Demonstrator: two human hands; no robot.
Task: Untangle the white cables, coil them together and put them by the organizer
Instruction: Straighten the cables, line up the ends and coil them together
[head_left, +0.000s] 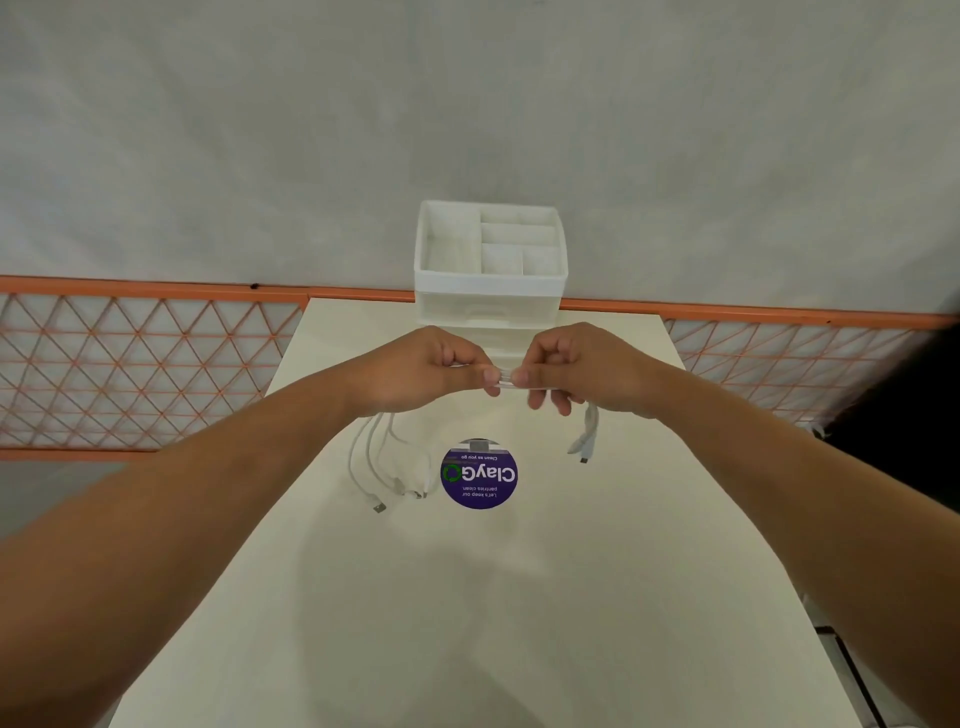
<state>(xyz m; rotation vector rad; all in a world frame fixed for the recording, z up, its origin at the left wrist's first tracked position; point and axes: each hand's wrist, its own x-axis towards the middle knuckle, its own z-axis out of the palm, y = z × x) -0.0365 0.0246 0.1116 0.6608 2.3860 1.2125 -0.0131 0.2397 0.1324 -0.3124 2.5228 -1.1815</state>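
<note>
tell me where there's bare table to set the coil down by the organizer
Bare table lies left of the organizer, and more to its right, up to the orange rail. It is crowded in front, where both hands hold the cables beside the purple sticker.

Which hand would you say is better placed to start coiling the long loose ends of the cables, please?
Probably the left hand: the long strands of the white cables trail from under it onto the table, while the right hand has only short ends hanging below it.

soft even light | faint shadows on table (519, 597) | wide-angle edge bending | slightly soft
</note>
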